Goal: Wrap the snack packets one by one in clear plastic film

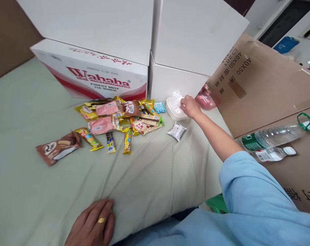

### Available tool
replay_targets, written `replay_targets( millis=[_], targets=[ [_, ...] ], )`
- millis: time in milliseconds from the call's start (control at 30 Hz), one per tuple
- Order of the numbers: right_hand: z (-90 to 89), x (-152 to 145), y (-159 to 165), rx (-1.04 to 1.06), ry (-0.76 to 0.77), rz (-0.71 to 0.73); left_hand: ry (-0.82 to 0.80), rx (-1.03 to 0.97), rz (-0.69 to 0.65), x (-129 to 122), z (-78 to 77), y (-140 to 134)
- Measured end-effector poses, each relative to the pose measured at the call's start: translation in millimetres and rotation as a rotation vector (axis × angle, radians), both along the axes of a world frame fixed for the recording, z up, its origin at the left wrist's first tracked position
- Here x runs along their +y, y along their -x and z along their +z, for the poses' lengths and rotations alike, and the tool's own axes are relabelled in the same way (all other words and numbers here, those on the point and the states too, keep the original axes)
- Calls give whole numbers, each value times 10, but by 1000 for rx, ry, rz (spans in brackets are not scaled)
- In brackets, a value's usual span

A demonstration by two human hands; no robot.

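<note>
My right hand (190,107) reaches over the right rim of a small white plastic tub (176,114), fingers closed on a crumpled clear plastic wrapper (175,99) inside it. Just in front of the tub lies a silver-white snack packet (177,131). Down at the near edge, my left hand (93,223) rests on the pale green sheet (144,181), fingers curled together, a gold ring on one; its fingertips are hidden. To the tub's left is a pile of wrapped snacks, with pink packets (102,125), a blue sachet (159,107) and yellow wrappers (128,140).
A brown snack bag (59,149) lies at the left of the pile. Behind stand a Wahaha carton (98,78) and white boxes (180,80). Against brown cardboard (249,92) on the right lie a large water bottle (275,135) and a smaller bottle (273,154). A red packet (205,99) sits beyond my right hand.
</note>
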State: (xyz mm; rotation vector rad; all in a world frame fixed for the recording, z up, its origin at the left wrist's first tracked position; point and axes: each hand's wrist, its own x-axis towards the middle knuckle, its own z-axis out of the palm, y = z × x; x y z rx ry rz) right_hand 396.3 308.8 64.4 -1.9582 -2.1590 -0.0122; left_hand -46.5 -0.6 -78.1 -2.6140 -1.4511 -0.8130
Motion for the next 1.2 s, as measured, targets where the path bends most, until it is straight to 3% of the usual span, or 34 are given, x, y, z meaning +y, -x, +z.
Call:
replay_targets(
  millis=[67,167,233,333,400,500,567,633,700,767,867,1000,1133,1200],
  targets=[
    [56,32,24,168,-37,-80,-20,3,33,-15,84,-68],
    [251,-77,61,643,-78,-229,-28,-38,57,-50,125,-104],
    [401,-292,120,1007,-29,-272,-15,-119,71,-70,107,-84],
    [488,-829,306,1393,90,-182,82,-379,118,-90,107,-72],
    [391,-1287,521,1537,234,-104,275,-613,182,-95,177,-143],
    [60,-2004,953,1709,529,-77,772,-1142,219,-67,372,-396],
    [-193,-2424,1249,1795,718,-101,1105,-1623,109,-11,492,-595],
    [-405,-2743,1489,1833,867,-134,1393,-1844,-81,50,558,-743],
    [-547,-2940,1632,1832,908,-167,1539,-1861,-188,84,564,-809],
    [-620,-3032,1668,1813,826,-191,1545,-1778,-158,81,525,-801],
    [-652,-3068,1589,1746,684,-215,1410,-1651,3,49,435,-703],
    [-714,-3086,1489,1615,662,-238,1197,-1486,180,24,368,-525],
    [-820,-3101,1500,1408,611,-169,1074,-1337,267,-8,384,-393],
    [-842,-3106,1521,1223,469,-97,1031,-1253,292,-29,399,-367]
  ],
)
